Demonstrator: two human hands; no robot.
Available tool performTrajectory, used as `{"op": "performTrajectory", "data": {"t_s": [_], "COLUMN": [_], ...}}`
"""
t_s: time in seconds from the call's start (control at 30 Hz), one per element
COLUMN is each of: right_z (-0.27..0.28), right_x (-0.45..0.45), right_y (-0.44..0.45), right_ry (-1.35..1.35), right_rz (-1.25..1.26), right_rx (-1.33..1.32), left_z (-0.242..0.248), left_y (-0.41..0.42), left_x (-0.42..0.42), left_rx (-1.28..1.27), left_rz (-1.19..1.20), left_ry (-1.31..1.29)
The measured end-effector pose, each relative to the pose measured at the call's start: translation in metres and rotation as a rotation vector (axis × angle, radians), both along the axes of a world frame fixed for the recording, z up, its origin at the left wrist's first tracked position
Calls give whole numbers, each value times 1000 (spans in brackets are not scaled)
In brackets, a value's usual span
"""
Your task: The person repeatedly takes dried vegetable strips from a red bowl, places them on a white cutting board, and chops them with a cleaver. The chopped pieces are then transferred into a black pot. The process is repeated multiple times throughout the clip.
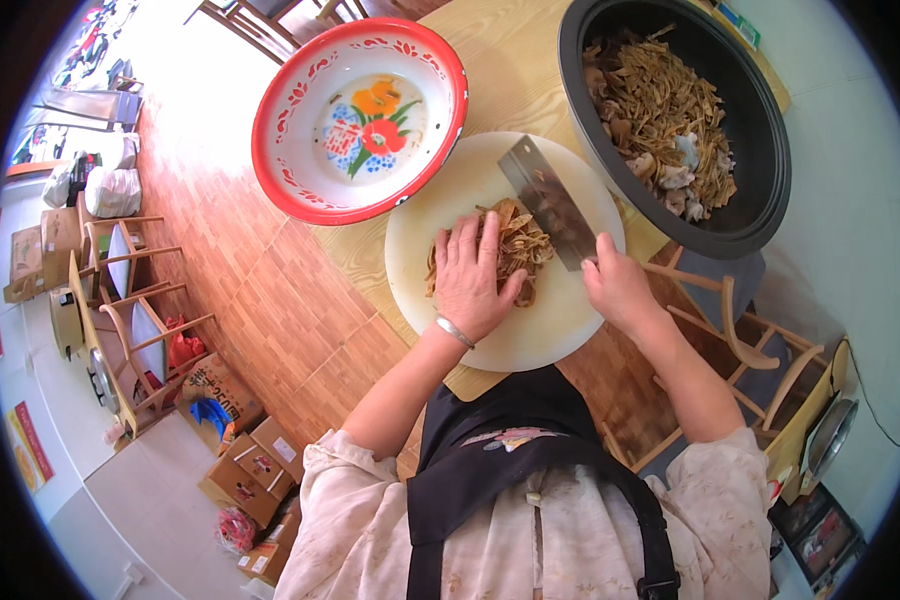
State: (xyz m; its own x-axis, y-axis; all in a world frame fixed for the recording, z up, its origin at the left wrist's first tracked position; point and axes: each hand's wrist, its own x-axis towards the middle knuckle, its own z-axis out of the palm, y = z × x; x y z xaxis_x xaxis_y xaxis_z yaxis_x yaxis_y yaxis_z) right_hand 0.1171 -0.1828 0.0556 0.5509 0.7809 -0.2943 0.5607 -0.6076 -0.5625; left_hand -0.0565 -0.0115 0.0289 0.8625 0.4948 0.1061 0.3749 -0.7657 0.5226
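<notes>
A heap of brown, wrinkled dried food strips (523, 244) lies on a round white cutting board (570, 315). My left hand (468, 271) rests flat on the heap, fingers pointing away from me, pressing on it. My right hand (621, 285) grips the handle of a cleaver (546, 202). Its broad blade is just right of the heap, over the board. Beyond the board to the left stands a red-rimmed white enamel basin (270, 172) with a flower pattern and a little liquid. At the upper right, a large black pot (761, 180) holds brown strips and paler chunks.
The board sits on a light wooden table (495, 60), close to its near edge. Wooden chairs (742, 330) stand at the right, and more chairs (139, 300) at the left. Cardboard boxes (247, 472) are stacked at the lower left.
</notes>
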Motion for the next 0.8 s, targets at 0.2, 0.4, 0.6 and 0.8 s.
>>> {"op": "performTrajectory", "data": {"t_s": [0.2, 0.4, 0.6, 0.8], "right_z": [34, 50, 41, 11], "right_x": [-34, -42, -34, -35], "right_y": [-24, -1, 10, 30], "right_ry": [-146, -100, -97, -112], "right_rz": [-9, 179, 253, 224], "right_rx": [19, -79, -222, -69], "left_z": [1, -8, -16, -15], "left_y": [8, -5, -14, -8], "left_x": [-9, -8, -8, -8], "left_rx": [58, 109, 101, 82], "left_rz": [47, 91, 110, 114], "left_ry": [82, 49, 52, 40]}}
